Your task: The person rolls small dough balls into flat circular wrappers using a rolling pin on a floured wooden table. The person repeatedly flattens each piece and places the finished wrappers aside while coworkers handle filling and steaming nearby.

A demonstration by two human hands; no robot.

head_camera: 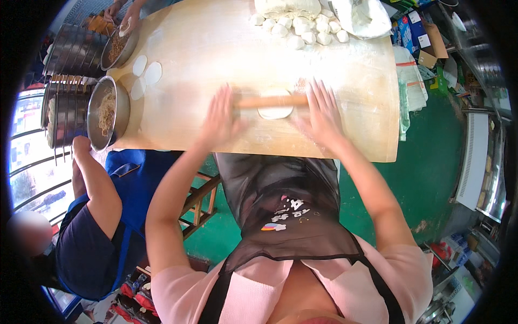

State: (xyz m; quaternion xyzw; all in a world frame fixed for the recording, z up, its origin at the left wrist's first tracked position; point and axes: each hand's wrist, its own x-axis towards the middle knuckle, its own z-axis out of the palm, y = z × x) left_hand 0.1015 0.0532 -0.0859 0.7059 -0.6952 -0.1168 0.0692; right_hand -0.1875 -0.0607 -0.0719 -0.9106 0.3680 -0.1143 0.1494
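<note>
A wooden rolling pin (279, 101) lies across a flat round of white dough (275, 109) on the pale wooden board (190, 52). My left hand (224, 117), blurred, rests with spread fingers at the pin's left end. At its right end is my right hand (321, 109), palm down, fingers extended and apart. Both palms hide the pin's ends; neither hand's fingers are seen wrapped round it. Farther left on the board lie thin dough rounds (153, 73). Several small dough pieces (301, 29) sit near the far edge, beside a larger dough mass (287, 8).
At the board's left edge stand a metal bowl of pale filling (106, 113) and another of brown filling (117, 48), beside stacked metal steamers (71, 117). A co-worker in blue sits at left; another person's hands are at upper left. A white bag (360, 18) lies at the far right.
</note>
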